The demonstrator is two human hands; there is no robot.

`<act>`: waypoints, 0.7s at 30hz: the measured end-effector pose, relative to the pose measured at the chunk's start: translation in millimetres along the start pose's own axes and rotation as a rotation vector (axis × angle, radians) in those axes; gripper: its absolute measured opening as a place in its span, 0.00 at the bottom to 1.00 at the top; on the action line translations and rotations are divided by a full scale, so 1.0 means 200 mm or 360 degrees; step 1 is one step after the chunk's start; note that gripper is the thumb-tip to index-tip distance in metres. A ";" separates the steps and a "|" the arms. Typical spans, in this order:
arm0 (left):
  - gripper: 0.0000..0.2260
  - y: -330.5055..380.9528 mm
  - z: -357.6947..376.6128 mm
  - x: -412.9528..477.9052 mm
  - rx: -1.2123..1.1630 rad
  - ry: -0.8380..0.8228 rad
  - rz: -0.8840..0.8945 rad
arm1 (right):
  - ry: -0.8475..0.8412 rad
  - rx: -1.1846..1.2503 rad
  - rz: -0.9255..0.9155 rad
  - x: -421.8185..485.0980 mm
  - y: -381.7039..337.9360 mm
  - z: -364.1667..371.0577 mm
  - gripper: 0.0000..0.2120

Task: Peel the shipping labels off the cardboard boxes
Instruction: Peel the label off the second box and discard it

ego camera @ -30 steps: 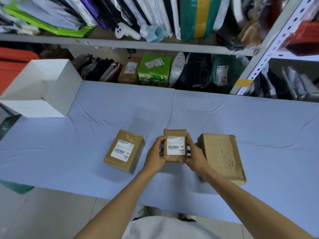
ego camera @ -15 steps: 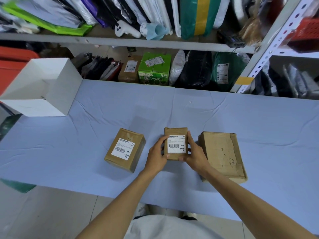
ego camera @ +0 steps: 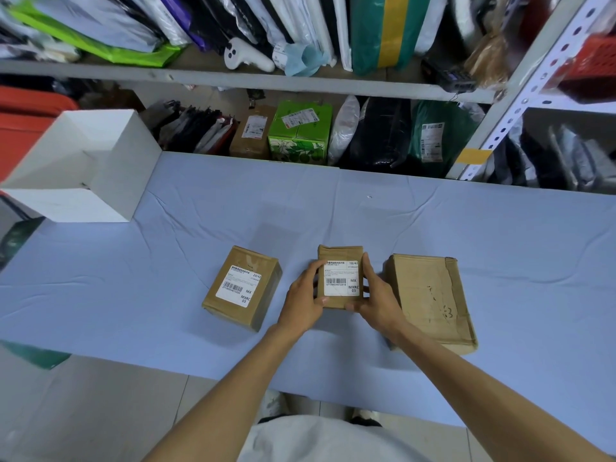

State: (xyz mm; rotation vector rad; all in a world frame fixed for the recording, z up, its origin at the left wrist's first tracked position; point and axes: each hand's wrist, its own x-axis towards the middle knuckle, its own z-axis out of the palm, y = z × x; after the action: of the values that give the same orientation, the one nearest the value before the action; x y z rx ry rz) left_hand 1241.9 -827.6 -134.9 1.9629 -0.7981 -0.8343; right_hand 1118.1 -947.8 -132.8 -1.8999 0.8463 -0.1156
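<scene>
Three cardboard boxes stand in a row on the blue table (ego camera: 333, 208). The small middle box (ego camera: 340, 253) carries a white shipping label (ego camera: 341, 278) on top. My left hand (ego camera: 301, 300) grips its left side, thumb near the label's upper left corner. My right hand (ego camera: 378, 295) grips its right side, fingers along the right edge and thumb under the near edge. The left box (ego camera: 263, 285) has its own white label (ego camera: 239, 285) on top. On the larger right box (ego camera: 430, 295) no label shows, only tape and scuffs.
An open white box (ego camera: 110, 168) sits at the table's far left corner. Behind the table, metal shelves (ego camera: 266, 81) hold parcels, bags and a green carton (ego camera: 300, 135). The table's near edge runs just in front of my body.
Both hands stay on the middle box. It sits a little closer and squarer to me than one second ago; the other boxes have not moved.
</scene>
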 end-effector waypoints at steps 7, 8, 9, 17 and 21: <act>0.31 -0.01 0.00 0.00 0.0004 -0.0004 0.0016 | -0.0009 -0.0022 0.0010 0.00 0.00 -0.01 0.52; 0.32 -0.01 0.01 0.00 -0.0008 0.0002 0.0014 | -0.0013 -0.0030 0.0016 0.00 0.00 -0.01 0.53; 0.32 -0.01 0.01 -0.01 -0.0025 0.0013 0.0010 | -0.0013 -0.0033 0.0022 0.00 -0.01 -0.01 0.53; 0.35 -0.03 0.07 -0.03 -0.0127 0.0151 -0.0018 | -0.0007 -0.0036 0.0011 0.00 0.00 -0.01 0.53; 0.35 -0.03 0.08 -0.03 -0.0067 0.0181 0.0026 | -0.0016 -0.0065 -0.0016 0.00 0.00 -0.01 0.53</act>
State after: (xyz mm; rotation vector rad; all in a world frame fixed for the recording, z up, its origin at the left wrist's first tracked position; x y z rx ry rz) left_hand 1226.5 -827.7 -144.8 1.9458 -0.7232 -0.7174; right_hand 1117.7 -949.1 -131.6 -1.9415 0.8382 -0.0959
